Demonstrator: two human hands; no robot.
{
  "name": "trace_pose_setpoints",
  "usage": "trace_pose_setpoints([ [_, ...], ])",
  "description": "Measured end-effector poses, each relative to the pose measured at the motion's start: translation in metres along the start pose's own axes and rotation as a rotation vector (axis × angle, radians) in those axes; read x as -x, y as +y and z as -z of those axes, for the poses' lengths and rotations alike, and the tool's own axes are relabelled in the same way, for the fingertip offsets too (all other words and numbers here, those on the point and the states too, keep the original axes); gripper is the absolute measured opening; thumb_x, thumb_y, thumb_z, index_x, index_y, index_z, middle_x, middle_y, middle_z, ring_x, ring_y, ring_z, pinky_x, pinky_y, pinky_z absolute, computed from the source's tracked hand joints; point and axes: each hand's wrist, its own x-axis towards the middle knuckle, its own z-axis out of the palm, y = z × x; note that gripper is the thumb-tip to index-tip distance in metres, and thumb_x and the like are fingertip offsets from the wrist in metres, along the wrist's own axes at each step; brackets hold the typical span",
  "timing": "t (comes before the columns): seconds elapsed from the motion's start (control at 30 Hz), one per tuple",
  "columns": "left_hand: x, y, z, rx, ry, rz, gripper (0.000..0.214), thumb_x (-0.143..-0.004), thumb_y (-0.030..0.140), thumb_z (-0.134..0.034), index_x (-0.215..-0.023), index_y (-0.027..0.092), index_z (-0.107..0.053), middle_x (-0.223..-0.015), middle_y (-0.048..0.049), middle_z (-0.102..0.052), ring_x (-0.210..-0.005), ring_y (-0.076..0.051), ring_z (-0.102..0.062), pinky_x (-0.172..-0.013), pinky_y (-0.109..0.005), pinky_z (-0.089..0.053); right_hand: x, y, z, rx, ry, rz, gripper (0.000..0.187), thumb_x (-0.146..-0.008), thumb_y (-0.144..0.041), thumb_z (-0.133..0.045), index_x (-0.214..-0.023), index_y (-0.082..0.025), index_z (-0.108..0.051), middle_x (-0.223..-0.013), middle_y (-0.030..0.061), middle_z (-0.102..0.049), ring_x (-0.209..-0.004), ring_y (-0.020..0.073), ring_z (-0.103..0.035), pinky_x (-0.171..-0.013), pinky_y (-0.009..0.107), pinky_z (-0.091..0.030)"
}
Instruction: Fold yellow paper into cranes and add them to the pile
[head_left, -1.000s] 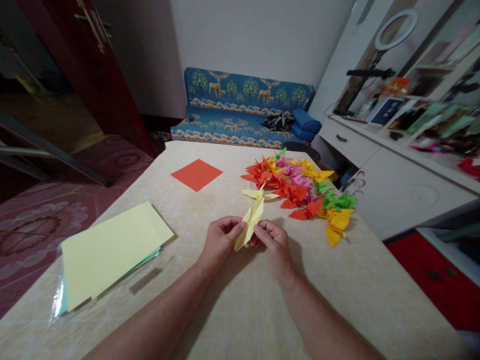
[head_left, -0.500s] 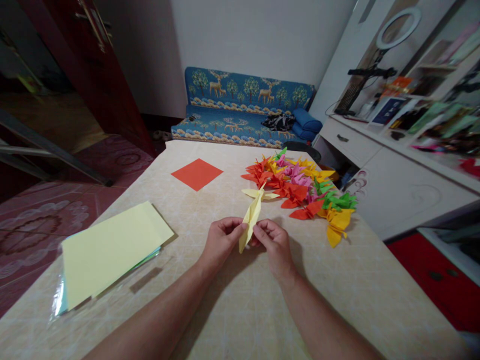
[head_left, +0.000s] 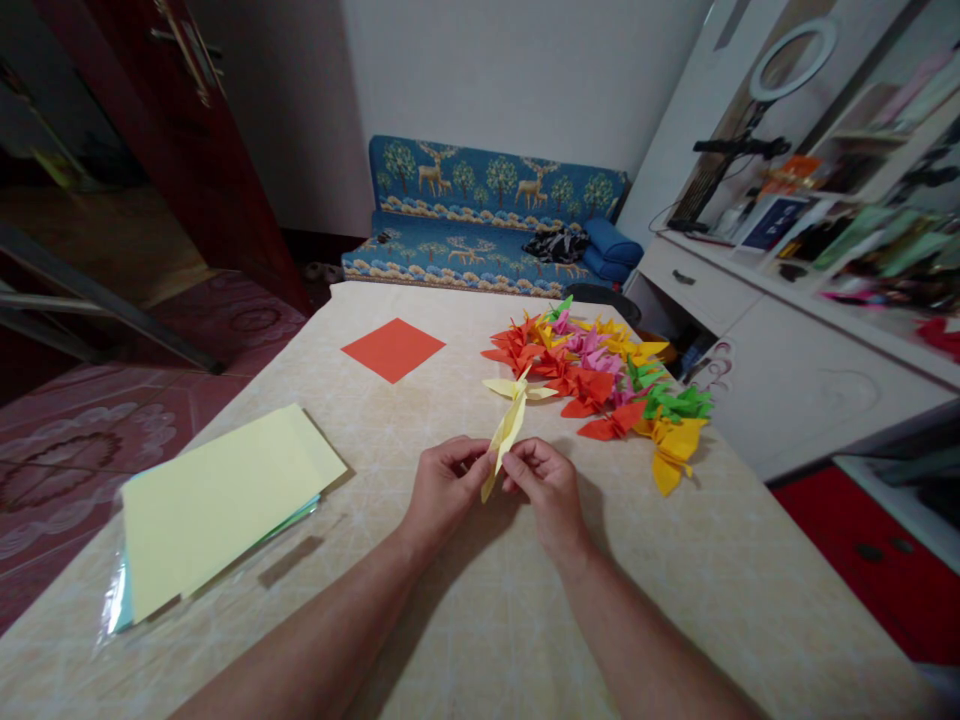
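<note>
Between my two hands a long, narrow folded piece of pale yellow origami paper (head_left: 508, 428) is held up above the table, its long side slanting away from me. My left hand (head_left: 450, 487) pinches its lower left edge between thumb and fingers. On the opposite side my right hand (head_left: 546, 485) grips the lower right edge the same way. Just behind the folded paper lies a finished pale yellow paper crane (head_left: 538, 393), partly hidden by it. Farther right spreads a pile of red, pink, orange and green paper cranes (head_left: 589, 385).
A red paper square (head_left: 394, 350) lies flat toward the back left of the table (head_left: 480, 620). At the left, a stack of pale yellow sheets (head_left: 232, 505) rests on a clear plastic wrapper (head_left: 114, 600). A blue patterned sofa (head_left: 480, 235) stands beyond, with a white dresser (head_left: 810, 370) at the right.
The folded yellow paper has turned slightly and shows a narrower face. Both hands keep their pinch in almost the same place.
</note>
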Motion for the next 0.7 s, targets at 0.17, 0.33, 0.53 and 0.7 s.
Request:
trace_pose_setpoints([
  [0.17, 0.003, 0.001, 0.000, -0.211, -0.015, -0.164, 0.021, -0.085, 0.028, -0.057, -0.083, 0.016, -0.074, -0.067, -0.0033, -0.063, -0.060, -0.012, -0.054, -0.055, -0.022, -0.037, 0.000, 0.000, 0.000, 0.009, -0.001, 0.011, 0.022, -0.074, -0.034, -0.071, -0.070, -0.017, -0.058, -0.055, -0.0039, -0.055, -0.050, 0.0091, -0.050, -0.050, 0.019, -0.038],
  [0.33, 0.007, 0.003, -0.002, -0.447, -0.080, -0.320, 0.023, -0.090, 0.020, -0.046, -0.094, 0.016, -0.068, -0.068, -0.0016, -0.054, -0.058, -0.011, -0.049, -0.055, -0.022, -0.036, -0.001, 0.001, -0.001, -0.002, 0.011, 0.044, 0.021, -0.076, -0.033, -0.070, -0.072, -0.018, -0.056, -0.059, -0.0042, -0.055, -0.052, 0.0086, -0.050, -0.051, 0.019, -0.040],
  [0.53, 0.016, 0.002, -0.008, -0.714, -0.144, -0.379, 0.035, -0.088, 0.014, -0.040, -0.119, 0.017, -0.055, -0.089, -0.0060, -0.059, -0.073, -0.014, -0.056, -0.062, -0.023, -0.043, 0.000, 0.002, -0.001, -0.066, 0.022, 0.026, 0.024, -0.076, -0.036, -0.071, -0.076, -0.019, -0.054, -0.064, -0.0043, -0.053, -0.054, 0.0089, -0.049, -0.049, 0.019, -0.040],
  [0.7, 0.018, 0.005, -0.008, -0.702, -0.200, -0.395, 0.041, -0.084, 0.013, -0.043, -0.124, 0.016, -0.050, -0.092, -0.0065, -0.058, -0.074, -0.015, -0.056, -0.063, -0.024, -0.045, -0.002, 0.006, 0.002, -0.061, 0.046, 0.055, 0.021, -0.079, -0.034, -0.066, -0.074, -0.018, -0.055, -0.062, -0.0040, -0.052, -0.055, 0.0088, -0.047, -0.050, 0.019, -0.038],
])
